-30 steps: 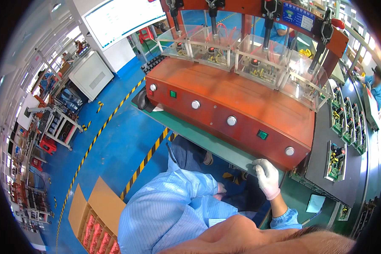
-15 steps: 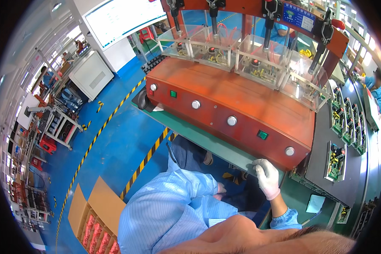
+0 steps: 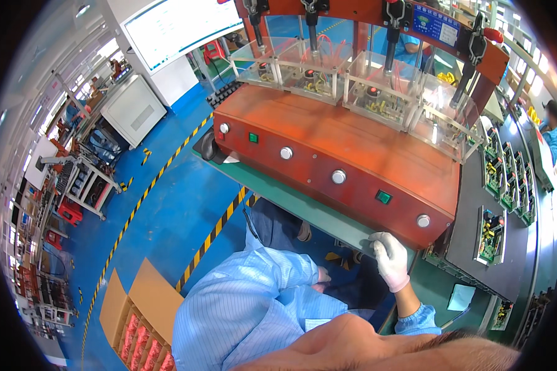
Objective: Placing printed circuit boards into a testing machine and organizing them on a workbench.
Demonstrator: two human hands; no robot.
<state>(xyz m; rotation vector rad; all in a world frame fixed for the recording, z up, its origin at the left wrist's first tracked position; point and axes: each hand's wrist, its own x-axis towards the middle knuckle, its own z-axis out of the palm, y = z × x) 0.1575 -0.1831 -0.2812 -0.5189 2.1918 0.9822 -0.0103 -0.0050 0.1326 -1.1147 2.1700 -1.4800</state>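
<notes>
My right hand [image 3: 391,262], in a white glove, rests on the front edge of the green bench [image 3: 328,221]. Its fingers are loosely bent and a little apart, with nothing seen in them. Just beyond it stands a red test fixture [image 3: 340,139] with round silver buttons, green switches and clear plastic covers under lever clamps. Circuit boards show beneath those covers. Low in my lap, my left hand [image 3: 320,279] shows only in part beside my blue sleeve [image 3: 294,269]; its fingers are mostly hidden.
Right of the fixture, a dark conveyor [image 3: 470,247] carries a circuit board [image 3: 491,236] and several more behind it. A black mouse [image 3: 210,147] lies at the bench's left end. An open carton [image 3: 161,281] with pink-wrapped items stands on the floor. A screen [image 3: 179,31] hangs behind.
My hands and the fixture stay where they were. At the far right, a person by the line has shifted, and their arm has drawn back from where it was.
</notes>
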